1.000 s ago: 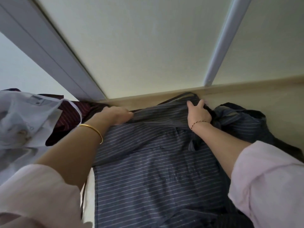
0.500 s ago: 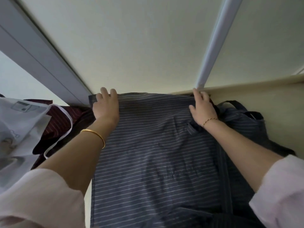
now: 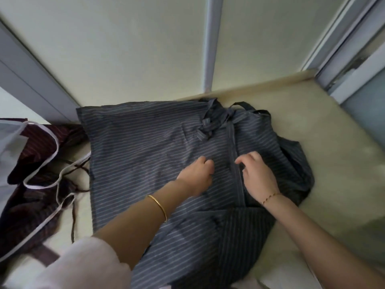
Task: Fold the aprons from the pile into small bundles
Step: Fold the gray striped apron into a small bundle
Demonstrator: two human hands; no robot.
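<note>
A grey-blue striped apron [image 3: 145, 155] lies spread flat on the cream surface [image 3: 325, 155], its far edge against the wall. Its straps [image 3: 208, 126] lie bunched near the far right corner, and the right side is folded over dark, rumpled cloth. My left hand [image 3: 196, 176] rests on the middle of the apron with fingers curled under and the tips hidden. Close to its right, my right hand [image 3: 257, 174] curls its fingers at the apron's vertical hemmed edge [image 3: 234, 147] and pinches it.
A maroon striped apron with white trim [image 3: 35, 163] lies crumpled at the left, its ties trailing toward the grey apron. White cloth [image 3: 8, 147] sits at the far left edge. Wall panels [image 3: 145, 49] rise behind, and a window frame [image 3: 354, 65] at the right.
Both hands have come back from the apron's far edge to its middle and drawn close together. The apron's top now lies flat against the wall. The view has tilted down.
</note>
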